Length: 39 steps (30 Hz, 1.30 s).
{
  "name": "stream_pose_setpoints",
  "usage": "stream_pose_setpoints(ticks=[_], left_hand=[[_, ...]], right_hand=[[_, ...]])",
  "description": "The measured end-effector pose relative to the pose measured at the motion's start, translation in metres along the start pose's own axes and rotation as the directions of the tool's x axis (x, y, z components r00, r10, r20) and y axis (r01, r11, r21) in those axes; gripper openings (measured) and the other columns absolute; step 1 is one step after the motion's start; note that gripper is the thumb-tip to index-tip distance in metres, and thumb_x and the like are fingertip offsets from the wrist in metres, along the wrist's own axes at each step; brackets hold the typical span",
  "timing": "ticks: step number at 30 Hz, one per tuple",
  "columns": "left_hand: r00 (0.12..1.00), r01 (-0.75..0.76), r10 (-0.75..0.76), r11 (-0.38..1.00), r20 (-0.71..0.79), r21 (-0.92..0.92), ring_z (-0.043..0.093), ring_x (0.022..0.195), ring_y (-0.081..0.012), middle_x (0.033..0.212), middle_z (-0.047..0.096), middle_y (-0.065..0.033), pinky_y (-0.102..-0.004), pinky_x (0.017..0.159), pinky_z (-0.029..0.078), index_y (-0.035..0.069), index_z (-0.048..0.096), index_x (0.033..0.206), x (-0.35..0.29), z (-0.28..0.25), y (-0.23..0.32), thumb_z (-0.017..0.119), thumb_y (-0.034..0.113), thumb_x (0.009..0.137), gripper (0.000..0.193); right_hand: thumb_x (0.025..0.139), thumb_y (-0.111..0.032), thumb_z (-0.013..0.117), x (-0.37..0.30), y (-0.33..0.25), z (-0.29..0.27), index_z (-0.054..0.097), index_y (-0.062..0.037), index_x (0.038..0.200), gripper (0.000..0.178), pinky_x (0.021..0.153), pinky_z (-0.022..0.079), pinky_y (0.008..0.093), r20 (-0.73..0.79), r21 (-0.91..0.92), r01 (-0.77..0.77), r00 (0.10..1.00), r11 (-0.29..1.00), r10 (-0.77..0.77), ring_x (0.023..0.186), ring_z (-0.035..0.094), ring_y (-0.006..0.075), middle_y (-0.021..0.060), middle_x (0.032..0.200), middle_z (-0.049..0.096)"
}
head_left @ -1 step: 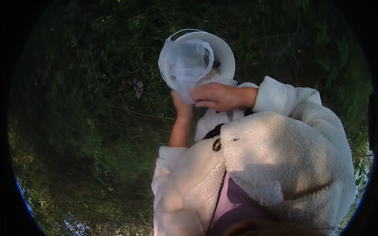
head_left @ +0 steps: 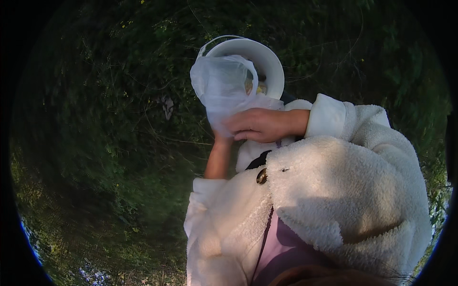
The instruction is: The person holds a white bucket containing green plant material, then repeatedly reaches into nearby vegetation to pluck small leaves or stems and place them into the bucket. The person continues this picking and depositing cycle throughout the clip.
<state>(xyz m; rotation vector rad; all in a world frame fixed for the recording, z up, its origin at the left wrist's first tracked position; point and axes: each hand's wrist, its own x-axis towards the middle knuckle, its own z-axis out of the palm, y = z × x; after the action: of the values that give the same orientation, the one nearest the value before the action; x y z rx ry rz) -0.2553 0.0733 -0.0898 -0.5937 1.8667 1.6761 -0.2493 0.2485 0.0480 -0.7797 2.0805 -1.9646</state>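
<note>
A thin, whitish see-through plastic bag [head_left: 222, 86] with a loop handle hangs over the near left part of a white bucket [head_left: 273, 66]. My right hand [head_left: 261, 125] reaches across from the right, its fingers closed on the bag's bunched lower part. My left hand [head_left: 220, 134] comes up from below against that same part. Its fingers are hidden behind the plastic and my right hand. Through the gap beside the loop, something small and yellowish [head_left: 260, 89] shows inside the bucket, too unclear to name.
The bucket's thin handle [head_left: 222, 37] rests toward its far left rim. Dark grass and low weeds [head_left: 119, 119] surround it, with long dry stems. A pale crumpled leaf-like scrap [head_left: 167, 107] lies left of the bucket. My fleecy cream jacket [head_left: 324, 176] fills the lower right.
The bag and both hands have shifted slightly down toward my body. More of the bucket's inside, with the yellowish thing, now shows. The bucket has hardly moved.
</note>
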Motion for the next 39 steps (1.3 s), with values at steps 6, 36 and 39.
stream_pose_setpoints(ticks=[6, 36, 39], left_hand=[[1.000, 0.003, -0.004, 0.994, -0.014, -0.110, 0.054, 0.094, -0.0236, 0.106, 0.052, -0.0158, -0.0333, 0.082, 0.043, -0.003, 0.042, 0.111, -0.018, -0.009, 0.012, 0.054, 0.006, 0.075, 0.039], [0.963, -0.268, 0.270, 0.952, -0.006, -0.150, 0.042, 0.112, -0.0197, 0.123, 0.043, -0.0108, -0.0313, 0.096, 0.030, -0.004, 0.038, 0.121, -0.078, -0.004, 0.033, 0.057, 0.008, 0.079, 0.048], [0.946, -0.324, 0.323, 0.943, -0.026, -0.074, 0.042, 0.112, -0.0198, 0.121, 0.044, -0.0117, -0.0313, 0.095, 0.030, -0.005, 0.039, 0.120, -0.078, -0.004, 0.033, 0.058, 0.010, 0.078, 0.048]], right_hand=[[0.082, -0.006, 0.051, 0.018, -0.012, 0.022, 0.041, 0.0014, 0.073, 0.016, 0.069, 0.039, 0.0415, 0.377, 0.430, 0.080, 0.889, 0.899, -0.260, 0.076, 0.050, 0.0320, 0.0150, 0.078, 0.046], [0.079, -0.015, 0.051, 0.035, 0.113, -0.040, 0.061, -0.0012, 0.098, 0.026, 0.080, 0.047, 0.0349, -0.495, -0.424, -0.741, 0.671, 0.522, 0.552, 0.096, 0.057, 0.0305, 0.0155, 0.105, 0.059], [0.078, -0.014, 0.051, 0.017, 0.128, -0.041, 0.061, -0.0022, 0.098, 0.025, 0.079, 0.048, 0.0354, -0.475, -0.428, -0.633, 0.765, 0.646, 0.435, 0.096, 0.057, 0.0308, 0.0145, 0.106, 0.059]])
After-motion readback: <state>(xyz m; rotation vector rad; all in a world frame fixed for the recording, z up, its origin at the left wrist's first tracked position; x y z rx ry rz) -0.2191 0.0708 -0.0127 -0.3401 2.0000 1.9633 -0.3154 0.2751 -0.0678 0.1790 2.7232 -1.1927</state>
